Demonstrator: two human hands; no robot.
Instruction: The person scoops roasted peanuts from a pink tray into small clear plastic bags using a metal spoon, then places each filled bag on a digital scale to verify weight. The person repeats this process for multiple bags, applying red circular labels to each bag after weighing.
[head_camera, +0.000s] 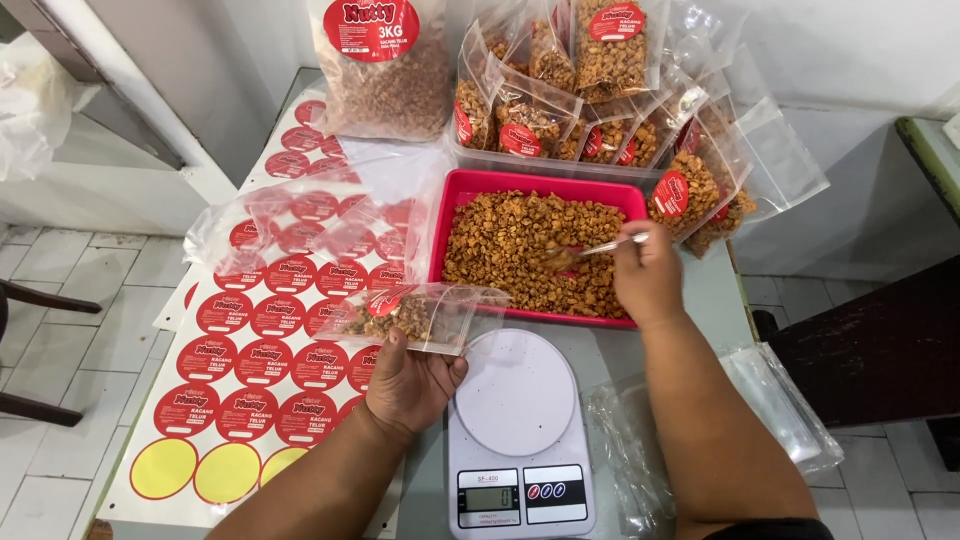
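1 sticker sheet (250, 340) with red round labels, 3 peeled spots. 1 red tray (540, 185) of coated nuts. 1 white scale (515, 430), platform bare. Roughly 10 filled pouches (600, 90) in rear bin, count unsure. Left hand (410, 385) pinches part-filled pouch (420, 315) above scale; right hand (650, 275) fingers closed on spoon (600, 245) in tray

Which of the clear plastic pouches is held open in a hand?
The small clear plastic pouch in the left hand, above the white scale; the others stand in the bin.
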